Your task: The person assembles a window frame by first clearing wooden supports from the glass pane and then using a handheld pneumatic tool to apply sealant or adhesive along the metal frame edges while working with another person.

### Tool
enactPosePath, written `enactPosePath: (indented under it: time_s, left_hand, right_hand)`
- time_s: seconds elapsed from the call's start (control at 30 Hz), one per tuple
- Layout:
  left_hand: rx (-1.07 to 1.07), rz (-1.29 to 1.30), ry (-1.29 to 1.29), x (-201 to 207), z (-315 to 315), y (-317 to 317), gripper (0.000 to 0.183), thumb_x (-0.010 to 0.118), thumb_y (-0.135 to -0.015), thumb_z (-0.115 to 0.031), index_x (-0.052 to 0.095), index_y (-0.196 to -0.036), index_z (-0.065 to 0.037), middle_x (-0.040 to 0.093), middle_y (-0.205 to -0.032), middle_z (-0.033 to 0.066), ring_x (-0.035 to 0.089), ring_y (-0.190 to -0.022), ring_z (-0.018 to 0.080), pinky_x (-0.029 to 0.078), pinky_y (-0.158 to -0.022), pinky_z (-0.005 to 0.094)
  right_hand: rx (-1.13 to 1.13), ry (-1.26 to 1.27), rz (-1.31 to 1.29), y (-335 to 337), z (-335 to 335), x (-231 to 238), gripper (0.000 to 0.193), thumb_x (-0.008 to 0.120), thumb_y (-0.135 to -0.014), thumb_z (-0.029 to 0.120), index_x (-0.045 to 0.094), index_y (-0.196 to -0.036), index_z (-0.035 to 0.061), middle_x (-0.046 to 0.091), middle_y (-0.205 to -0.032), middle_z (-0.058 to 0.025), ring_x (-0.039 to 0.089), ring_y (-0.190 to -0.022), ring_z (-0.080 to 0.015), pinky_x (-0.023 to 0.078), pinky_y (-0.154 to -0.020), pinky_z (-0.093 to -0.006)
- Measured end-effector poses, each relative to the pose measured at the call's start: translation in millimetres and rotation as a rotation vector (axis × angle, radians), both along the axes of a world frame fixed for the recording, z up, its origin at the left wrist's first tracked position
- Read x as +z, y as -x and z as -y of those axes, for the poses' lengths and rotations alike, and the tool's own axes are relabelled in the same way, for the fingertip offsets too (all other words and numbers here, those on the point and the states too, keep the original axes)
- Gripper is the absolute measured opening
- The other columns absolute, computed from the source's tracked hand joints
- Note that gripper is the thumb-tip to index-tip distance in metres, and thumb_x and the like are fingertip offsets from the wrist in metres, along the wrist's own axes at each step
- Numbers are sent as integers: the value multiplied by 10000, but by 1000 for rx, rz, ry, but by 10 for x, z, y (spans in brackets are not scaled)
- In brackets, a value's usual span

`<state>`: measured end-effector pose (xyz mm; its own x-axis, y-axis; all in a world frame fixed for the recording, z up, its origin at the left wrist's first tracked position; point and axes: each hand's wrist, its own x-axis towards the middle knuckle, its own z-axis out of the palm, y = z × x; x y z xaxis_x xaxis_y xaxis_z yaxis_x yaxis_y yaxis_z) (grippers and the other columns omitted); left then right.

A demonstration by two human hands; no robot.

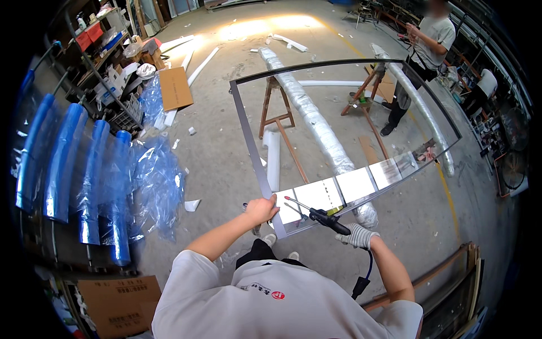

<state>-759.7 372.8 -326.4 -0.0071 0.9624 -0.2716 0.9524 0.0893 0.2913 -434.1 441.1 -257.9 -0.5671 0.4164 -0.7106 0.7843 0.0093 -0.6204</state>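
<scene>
Head view, frame: big grey rectangular metal frame (248, 130) lying flat across two wooden sawhorses (278, 107), its near corner right by the person.
Left hand (261, 209): bare, fingers curled over that near corner.
Right hand (357, 235): gloved, closed around a black air blow gun (322, 214), its nozzle over the frame's near rail.
Background: another person (420, 62) standing past the far side.

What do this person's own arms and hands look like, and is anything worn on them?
The left hand is bare, with nothing worn on it. The right hand wears a knitted work glove, speckled grey and white, that ends at the wrist. Both forearms are uncovered; short white sleeves of a T-shirt stop near the elbows. No watch or band shows on either wrist.
</scene>
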Motion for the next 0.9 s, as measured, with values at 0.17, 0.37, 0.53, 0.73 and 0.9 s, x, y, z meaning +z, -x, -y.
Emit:
enactPosePath:
  time_s: [0.17,0.37,0.53,0.73,0.9]
  left_hand:
    - [-113,33,3,7,-114,92,521,510,-786,-345,414,-1159,6,591,-644,156,590,-602,331,465,-523,433]
    - [-194,109,11,-92,-141,197,485,495,-786,-390,420,-1151,-80,583,-645,163,584,-621,335,454,-527,451]
    - [-179,186,156,155,-218,488,507,503,-783,-348,405,-1187,-57,595,-760,176,586,-700,340,465,-593,447]
    - [-294,296,106,531,-609,317,415,524,-770,-322,486,-1071,-39,593,-699,175,581,-674,349,463,-588,441]
    - [-385,229,17,227,-985,-71,344,549,-752,-297,542,-962,-24,584,-658,182,580,-653,344,462,-578,437]
  right_hand:
    - [-385,-301,28,556,-615,16,372,576,-762,376,541,-766,6,498,-567,-45,450,-451,-136,378,-412,-293]
    - [141,-185,-115,1029,-787,-54,335,599,-758,368,547,-860,53,531,-662,-14,490,-636,-122,420,-595,-262]
    - [-1023,-303,169,-192,-982,-162,332,559,-771,392,517,-716,67,491,-550,-36,448,-389,-154,358,-355,-312]
    - [-1215,-230,120,-999,123,6,293,583,-770,352,507,-661,91,443,-501,4,406,-391,-98,318,-345,-277]
    - [-251,438,165,-523,587,724,244,606,-755,339,593,-709,100,483,-543,45,428,-454,-77,357,-435,-217]
